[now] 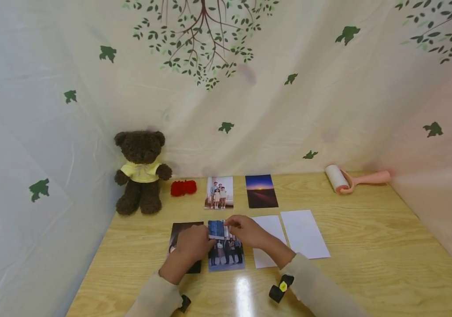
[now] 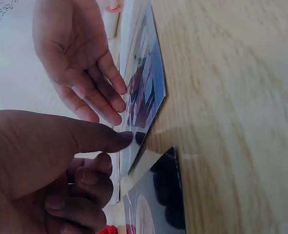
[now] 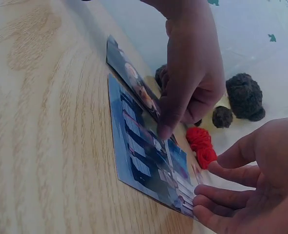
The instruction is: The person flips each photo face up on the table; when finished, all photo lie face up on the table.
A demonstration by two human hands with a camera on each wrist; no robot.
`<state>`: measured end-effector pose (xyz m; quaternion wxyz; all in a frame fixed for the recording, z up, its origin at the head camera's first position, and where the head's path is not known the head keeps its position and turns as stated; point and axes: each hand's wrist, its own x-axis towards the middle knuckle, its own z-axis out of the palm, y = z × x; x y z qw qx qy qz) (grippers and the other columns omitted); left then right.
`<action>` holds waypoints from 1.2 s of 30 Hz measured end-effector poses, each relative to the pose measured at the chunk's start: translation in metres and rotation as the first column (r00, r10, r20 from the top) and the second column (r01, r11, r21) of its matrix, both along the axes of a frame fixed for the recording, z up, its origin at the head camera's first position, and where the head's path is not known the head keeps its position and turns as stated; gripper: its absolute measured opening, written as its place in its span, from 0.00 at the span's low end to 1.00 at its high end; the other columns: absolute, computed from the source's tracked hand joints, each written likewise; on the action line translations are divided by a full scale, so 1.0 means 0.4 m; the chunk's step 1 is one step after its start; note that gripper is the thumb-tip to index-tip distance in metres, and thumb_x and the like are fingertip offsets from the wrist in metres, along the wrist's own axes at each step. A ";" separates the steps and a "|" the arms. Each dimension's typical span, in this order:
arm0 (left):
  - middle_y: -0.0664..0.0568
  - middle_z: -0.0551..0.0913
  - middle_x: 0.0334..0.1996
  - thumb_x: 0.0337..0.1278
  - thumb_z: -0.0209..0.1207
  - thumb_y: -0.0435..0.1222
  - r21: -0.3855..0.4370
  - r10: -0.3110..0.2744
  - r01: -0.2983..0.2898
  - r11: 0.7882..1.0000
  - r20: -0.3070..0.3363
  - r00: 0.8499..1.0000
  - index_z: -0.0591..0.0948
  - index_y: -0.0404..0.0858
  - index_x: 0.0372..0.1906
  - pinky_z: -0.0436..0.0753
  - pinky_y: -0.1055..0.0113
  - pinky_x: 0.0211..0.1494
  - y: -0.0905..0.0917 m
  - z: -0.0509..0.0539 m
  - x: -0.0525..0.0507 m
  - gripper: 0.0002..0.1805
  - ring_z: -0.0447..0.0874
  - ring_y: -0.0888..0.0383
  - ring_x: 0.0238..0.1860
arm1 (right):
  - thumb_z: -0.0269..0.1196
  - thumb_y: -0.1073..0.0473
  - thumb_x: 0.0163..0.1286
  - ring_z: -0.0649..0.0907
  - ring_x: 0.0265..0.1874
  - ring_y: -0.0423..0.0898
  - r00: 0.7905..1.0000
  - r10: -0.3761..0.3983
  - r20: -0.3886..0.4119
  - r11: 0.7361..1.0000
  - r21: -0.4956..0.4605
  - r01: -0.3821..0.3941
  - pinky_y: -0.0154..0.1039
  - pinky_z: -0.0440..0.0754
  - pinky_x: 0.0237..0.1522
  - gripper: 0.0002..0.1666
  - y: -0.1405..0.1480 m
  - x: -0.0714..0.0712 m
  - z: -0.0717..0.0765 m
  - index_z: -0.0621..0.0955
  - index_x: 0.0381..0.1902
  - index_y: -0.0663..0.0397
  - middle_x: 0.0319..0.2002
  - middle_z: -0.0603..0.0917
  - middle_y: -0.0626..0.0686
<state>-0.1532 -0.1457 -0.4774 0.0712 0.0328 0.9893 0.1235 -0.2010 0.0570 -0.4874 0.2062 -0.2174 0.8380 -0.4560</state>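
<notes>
A group photo (image 1: 226, 257) of people in suits lies flat on the table between my two hands. My left hand (image 1: 192, 243) touches its left side with a straight thumb, the other fingers bent in the left wrist view. My right hand (image 1: 249, 231) is at its upper right, with loosely extended fingers (image 3: 226, 195) at the photo's edge in the right wrist view. A dark photo (image 1: 181, 227) lies to the left, partly hidden under my left hand and forearm. Right of the group photo are two white cards (image 1: 267, 226), the nearer one partly covered by my right arm.
Behind lie a family photo (image 1: 218, 192) and a sunset photo (image 1: 262, 191). At back left a brown teddy bear (image 1: 140, 171) in a yellow shirt sits against the curtain, beside a red yarn bundle (image 1: 183, 188). A pink-handled roller (image 1: 337, 178) lies at back right.
</notes>
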 end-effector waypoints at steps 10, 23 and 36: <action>0.57 0.70 0.16 0.62 0.72 0.44 -0.056 -0.012 0.012 0.998 -0.008 1.000 0.75 0.45 0.19 0.66 0.62 0.24 0.018 0.004 -0.011 0.21 0.70 0.58 0.18 | 0.53 0.60 0.84 0.83 0.60 0.57 0.998 -0.027 -0.050 0.999 -0.034 0.025 0.54 0.83 0.57 0.17 0.014 -0.007 -0.002 0.82 0.61 0.58 0.61 0.84 0.60; 0.53 0.83 0.40 0.60 0.74 0.47 0.051 -0.313 0.317 0.947 -0.076 0.947 0.89 0.45 0.44 0.80 0.61 0.44 0.147 0.057 -0.020 0.13 0.77 0.56 0.41 | 0.65 0.60 0.74 0.82 0.48 0.56 0.951 -0.234 -0.201 0.948 0.169 0.268 0.48 0.82 0.46 0.19 0.207 -0.064 0.007 0.85 0.57 0.66 0.49 0.83 0.64; 0.51 0.79 0.47 0.47 0.77 0.62 -0.141 -0.495 0.482 0.865 -0.083 0.865 0.88 0.54 0.60 0.77 0.65 0.49 0.222 -0.002 -0.014 0.34 0.71 0.56 0.47 | 0.81 0.44 0.58 0.77 0.57 0.68 0.954 -0.144 -0.261 0.835 0.486 0.259 0.62 0.79 0.56 0.47 0.266 -0.021 0.029 0.79 0.69 0.64 0.56 0.81 0.71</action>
